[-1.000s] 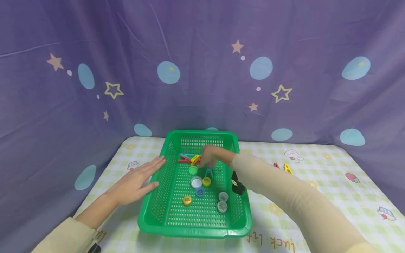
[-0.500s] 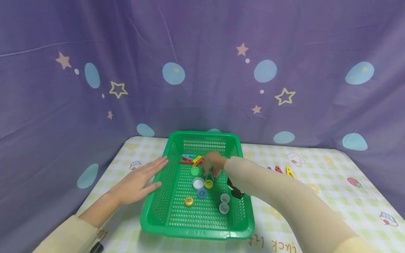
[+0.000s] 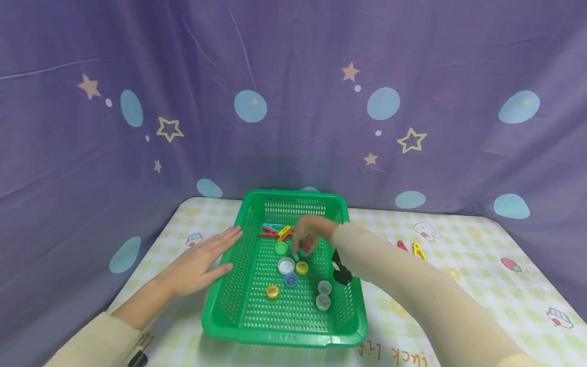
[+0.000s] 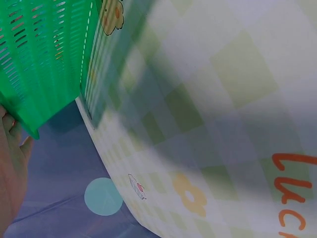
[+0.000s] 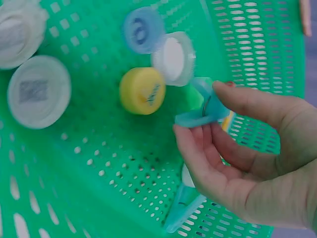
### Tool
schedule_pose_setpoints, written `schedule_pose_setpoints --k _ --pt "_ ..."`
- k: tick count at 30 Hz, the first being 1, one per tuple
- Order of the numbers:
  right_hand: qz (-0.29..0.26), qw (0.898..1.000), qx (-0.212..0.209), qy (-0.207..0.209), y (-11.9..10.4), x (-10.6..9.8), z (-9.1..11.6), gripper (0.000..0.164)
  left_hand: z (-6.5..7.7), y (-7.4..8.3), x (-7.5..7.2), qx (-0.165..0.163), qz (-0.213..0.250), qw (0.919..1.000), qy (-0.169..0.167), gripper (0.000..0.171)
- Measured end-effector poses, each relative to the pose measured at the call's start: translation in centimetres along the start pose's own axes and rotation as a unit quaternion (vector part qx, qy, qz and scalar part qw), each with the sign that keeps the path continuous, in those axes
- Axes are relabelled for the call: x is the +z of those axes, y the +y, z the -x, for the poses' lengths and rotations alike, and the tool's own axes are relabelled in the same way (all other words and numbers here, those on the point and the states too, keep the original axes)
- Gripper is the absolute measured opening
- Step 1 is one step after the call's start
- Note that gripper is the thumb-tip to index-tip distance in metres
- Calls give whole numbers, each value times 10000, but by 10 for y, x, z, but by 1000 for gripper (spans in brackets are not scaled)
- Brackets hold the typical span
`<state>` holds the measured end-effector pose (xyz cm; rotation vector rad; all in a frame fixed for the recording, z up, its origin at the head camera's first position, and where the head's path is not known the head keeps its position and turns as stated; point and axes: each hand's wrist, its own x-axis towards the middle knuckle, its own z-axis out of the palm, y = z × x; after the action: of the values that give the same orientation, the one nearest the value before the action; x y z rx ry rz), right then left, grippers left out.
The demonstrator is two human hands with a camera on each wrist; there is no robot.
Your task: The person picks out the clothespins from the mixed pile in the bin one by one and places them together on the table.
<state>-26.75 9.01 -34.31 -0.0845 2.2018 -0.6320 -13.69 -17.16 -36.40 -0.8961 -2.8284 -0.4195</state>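
Note:
In the right wrist view my right hand [image 5: 252,148] pinches a light-blue clothespin [image 5: 208,106] between thumb and fingers, inside the green basket [image 3: 275,336]. Another light-blue clothespin [image 5: 182,210] lies beneath that hand. My left hand [image 3: 199,265] lies at the basket's left rim, fingers straight. Around the right hand, the basket floor bears a light-green cap [image 3: 281,248], a white cap [image 3: 286,265], yellow caps [image 5: 142,90], a blue cap [image 5: 143,29] and two clear caps [image 3: 323,295]. Red clothespins [image 3: 269,232] and a yellow clothespin [image 3: 284,233] lie toward its back.
Right of the basket, a red clothespin [image 3: 401,245] and a yellow clothespin [image 3: 418,251] lie on the checked tablecloth [image 3: 463,285]; the right sleeve [image 3: 403,280] partly covers that area. A purple curtain [image 3: 293,148] hangs behind the table.
My right hand went down to the light-blue clothespin in the basket, took hold of it and has risen slightly with it. The left hand has stayed at the rim.

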Motion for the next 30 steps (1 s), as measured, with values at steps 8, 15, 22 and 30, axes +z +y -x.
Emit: schedule_pose_setpoints --k 8,15,22,30 --pt "-278 9955 -139 -891 -2 -10 -5 36 -1 0 1 -19 -69 10000 -2 66" --pt "-217 9887 -312 -1452 -2 -14 -6 11 -2 0 0 -9 -98 10000 10 66" --pt "-565 9858 -408 -1526 -1 -16 -3 8 -2 0 1 5 -99 9999 59 66" --pt "-749 9824 -373 -1672 2 -19 3 11 -1 0 0 81 -210 9997 130 66"
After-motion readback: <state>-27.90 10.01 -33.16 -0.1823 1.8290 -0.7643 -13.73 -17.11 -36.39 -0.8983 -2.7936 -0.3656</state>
